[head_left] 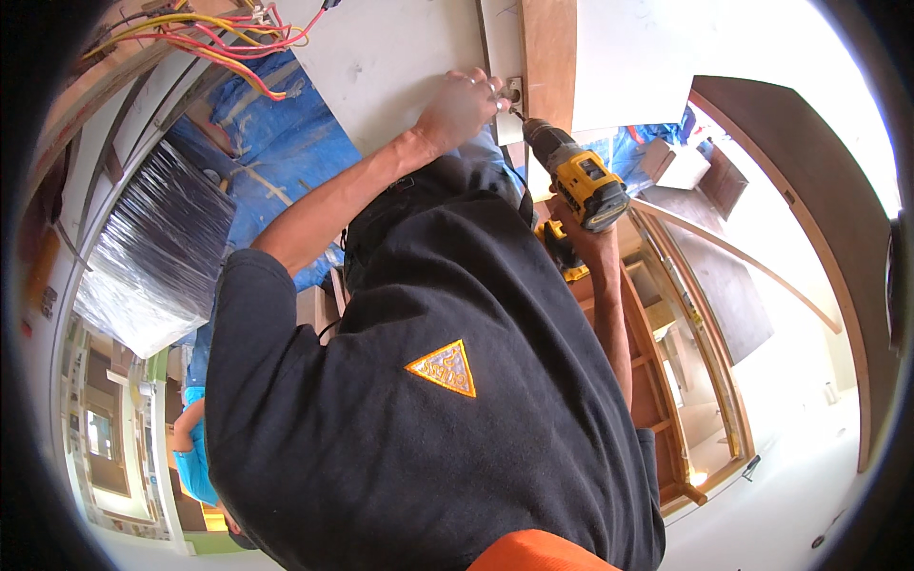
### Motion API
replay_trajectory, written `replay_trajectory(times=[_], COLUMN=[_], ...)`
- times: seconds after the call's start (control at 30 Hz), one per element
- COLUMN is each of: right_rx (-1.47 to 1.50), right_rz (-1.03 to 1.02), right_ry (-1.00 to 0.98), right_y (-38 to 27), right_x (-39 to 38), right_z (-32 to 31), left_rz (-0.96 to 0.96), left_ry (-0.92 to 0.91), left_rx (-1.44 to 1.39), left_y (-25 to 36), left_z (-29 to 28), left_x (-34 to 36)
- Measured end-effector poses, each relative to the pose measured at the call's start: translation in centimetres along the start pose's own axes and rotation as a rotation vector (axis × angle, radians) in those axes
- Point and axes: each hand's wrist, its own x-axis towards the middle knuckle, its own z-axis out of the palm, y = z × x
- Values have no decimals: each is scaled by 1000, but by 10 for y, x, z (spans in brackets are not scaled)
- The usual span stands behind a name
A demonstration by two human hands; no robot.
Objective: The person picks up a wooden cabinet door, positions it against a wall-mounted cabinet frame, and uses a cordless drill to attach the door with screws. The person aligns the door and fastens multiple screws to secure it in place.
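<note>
My right hand (583, 238) is wrapped round the grip of a yellow and black cordless drill (583, 181). The drill points up and left, and its bit meets a small metal fitting (514, 92) beside a wooden strip (549, 62). From the left my left hand (465, 109) reaches over, fingers bent and pinched at that fitting. Its exact kind is too small to tell. A white panel (390, 57) lies under my left hand.
Loose red and yellow wires (238, 48) hang at the upper left. Blue sheeting (276, 133) covers the floor near a plastic-wrapped stack (157, 247). Another person's blue sleeve (197, 466) shows at lower left. A wooden frame (681, 352) stands at right.
</note>
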Motion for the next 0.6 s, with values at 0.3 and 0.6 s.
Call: replay_trajectory(times=[0.3,0.6], right_rx=[-159,-217], right_rz=[-188,-83], right_ry=[98,63], right_y=[0,-5], right_x=[0,3], right_z=[2,4], left_rz=[-54,-55], left_ry=[-44,-63], left_rx=[-65,-57], left_y=[3,3], left_z=[1,-2], left_x=[0,1])
